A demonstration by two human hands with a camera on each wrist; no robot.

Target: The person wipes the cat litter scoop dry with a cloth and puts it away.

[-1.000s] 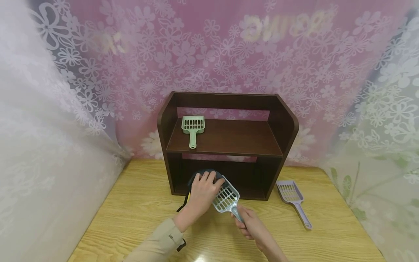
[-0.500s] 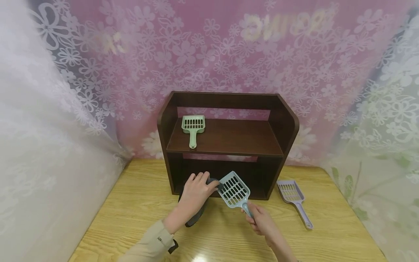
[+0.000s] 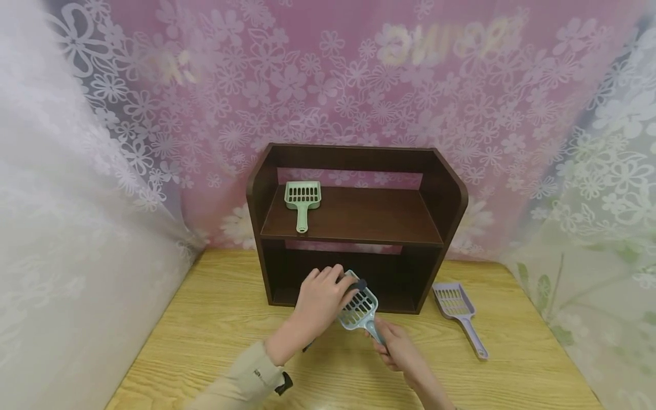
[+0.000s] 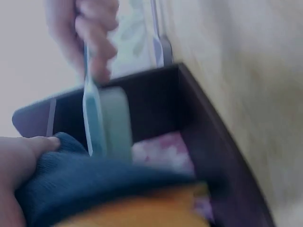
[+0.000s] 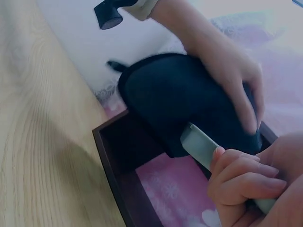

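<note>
My right hand grips the handle of a light blue slotted litter scoop, its head tilted up before the shelf's lower opening. In my left hand is a dark blue cloth pad with a black edge and a small loop. The left fingers pinch it at the scoop's head, and a dark bit of it overlaps the slots in the head view. An orange-yellow side of the pad shows in the left wrist view. Most of the pad is hidden behind the left hand in the head view.
A dark brown two-tier shelf stands at the back of the wooden table. On its upper board lies a green litter scoop. A purple litter scoop rests on the table to the right. Flowered curtains surround the table.
The light blue scoop swung up and right, then came back left. My left hand drew the pad leftward off most of the scoop's head, then brought it back over the slots.
</note>
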